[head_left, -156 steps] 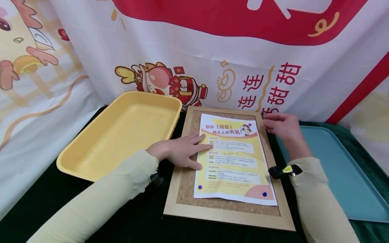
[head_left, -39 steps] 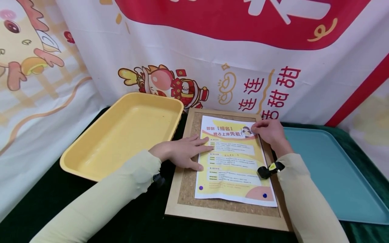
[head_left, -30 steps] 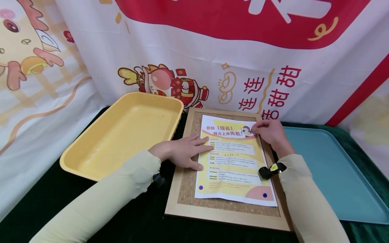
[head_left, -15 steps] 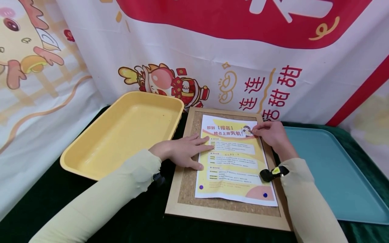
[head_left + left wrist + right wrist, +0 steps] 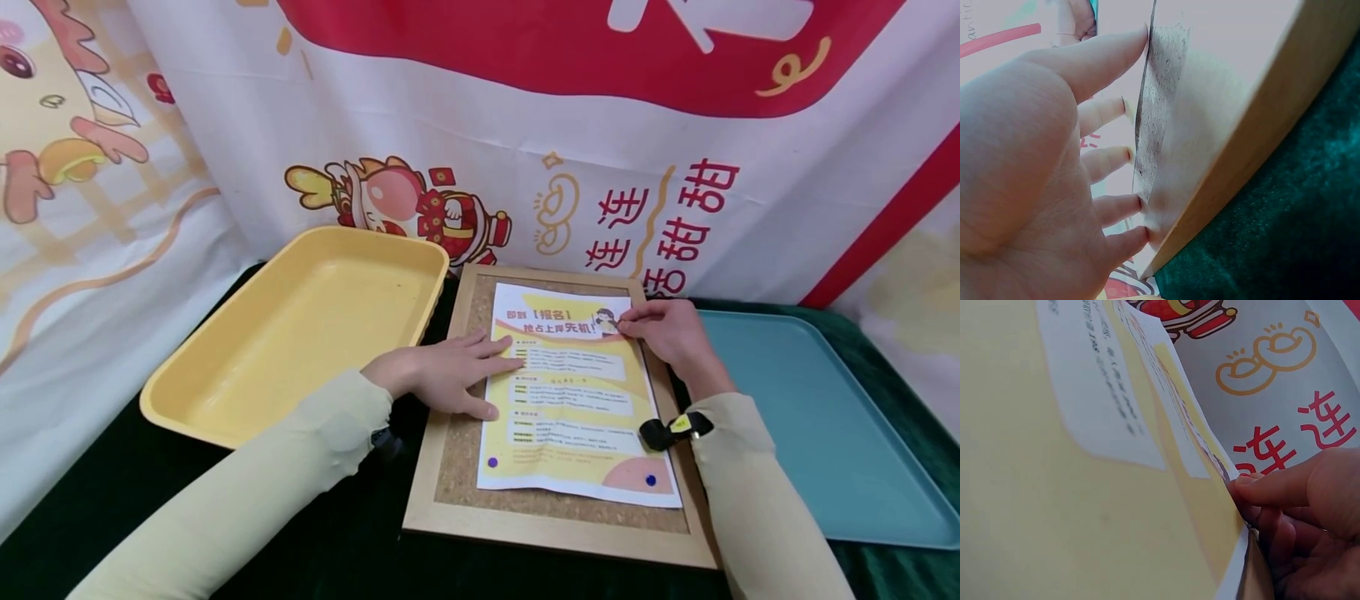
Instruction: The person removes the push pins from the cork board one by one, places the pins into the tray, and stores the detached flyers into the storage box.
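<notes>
Fingers: left hand (image 5: pixel 442 371) spread, right hand (image 5: pixel 675 337) bunched together, hold unclear. Both touch yellow-and-white rectangular paper sheet (image 5: pixel 573 396), long axis near-to-far, top pointing away.

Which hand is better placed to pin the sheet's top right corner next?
Probably the right hand: it's at the upper right edge of the sheet, near that corner, though anything it may pinch is hidden. The left hand lies spread across the left edge, farther off.

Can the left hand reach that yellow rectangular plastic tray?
Probably yes: the left hand rests on the yellow-and-white printed paper, close beside the tray, and nothing blocks the gap.
</notes>
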Motion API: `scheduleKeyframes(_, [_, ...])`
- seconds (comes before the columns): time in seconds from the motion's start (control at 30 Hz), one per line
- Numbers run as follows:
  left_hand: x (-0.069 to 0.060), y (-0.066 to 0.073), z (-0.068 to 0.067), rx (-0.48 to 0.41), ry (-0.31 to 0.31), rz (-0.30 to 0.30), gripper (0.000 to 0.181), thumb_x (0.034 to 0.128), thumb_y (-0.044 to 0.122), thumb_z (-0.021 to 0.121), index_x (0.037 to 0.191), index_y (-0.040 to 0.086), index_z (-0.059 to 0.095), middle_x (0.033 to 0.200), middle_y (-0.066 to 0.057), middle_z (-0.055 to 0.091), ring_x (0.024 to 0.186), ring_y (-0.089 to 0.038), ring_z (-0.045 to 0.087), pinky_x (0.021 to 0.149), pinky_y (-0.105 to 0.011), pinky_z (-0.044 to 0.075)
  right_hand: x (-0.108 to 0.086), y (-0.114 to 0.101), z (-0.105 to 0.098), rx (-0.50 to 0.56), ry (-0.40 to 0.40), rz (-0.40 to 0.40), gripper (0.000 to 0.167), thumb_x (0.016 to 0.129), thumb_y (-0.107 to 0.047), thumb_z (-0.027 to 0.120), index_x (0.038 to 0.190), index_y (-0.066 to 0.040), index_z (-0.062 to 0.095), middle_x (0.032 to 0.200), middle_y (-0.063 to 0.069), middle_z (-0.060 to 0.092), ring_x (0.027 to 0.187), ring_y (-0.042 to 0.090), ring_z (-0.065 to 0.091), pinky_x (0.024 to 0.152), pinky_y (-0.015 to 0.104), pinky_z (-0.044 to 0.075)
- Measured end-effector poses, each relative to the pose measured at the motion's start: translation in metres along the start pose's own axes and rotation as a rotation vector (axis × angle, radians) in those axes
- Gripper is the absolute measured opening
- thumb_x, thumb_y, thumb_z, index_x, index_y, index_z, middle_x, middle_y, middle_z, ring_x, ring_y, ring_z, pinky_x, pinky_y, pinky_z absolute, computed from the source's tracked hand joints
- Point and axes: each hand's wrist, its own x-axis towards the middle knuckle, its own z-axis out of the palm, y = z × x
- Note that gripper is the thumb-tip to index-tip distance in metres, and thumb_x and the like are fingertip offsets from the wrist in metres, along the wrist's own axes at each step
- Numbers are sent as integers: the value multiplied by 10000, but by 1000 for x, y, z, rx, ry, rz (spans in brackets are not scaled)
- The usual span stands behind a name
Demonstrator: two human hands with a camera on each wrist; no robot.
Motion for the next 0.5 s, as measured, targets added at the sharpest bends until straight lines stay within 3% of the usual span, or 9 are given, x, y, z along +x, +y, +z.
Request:
scheduleKeyframes(0.27, [-2,1,-1,-7,-2,-5,797,1049,516,616,1712,300,231,1812,-35,45,1676,-382,-41,1360,-552,69,-1,-2,1,7,14,42,242,1032,-225,708,1215,-74,759,1409,196,623,1277,344,505,1066,466,421])
scheduleKeyframes(0.5, [-1,1,0,-7,3,-2,793,1050,513,616,1711,300,234,1813,-35,47,1677,-382,-36,1361,-549,65,-2,-1,0,10,19,17,263,1025,-204,717,1243,-62,758,1407,200,633,1298,347,488,1093,481,420])
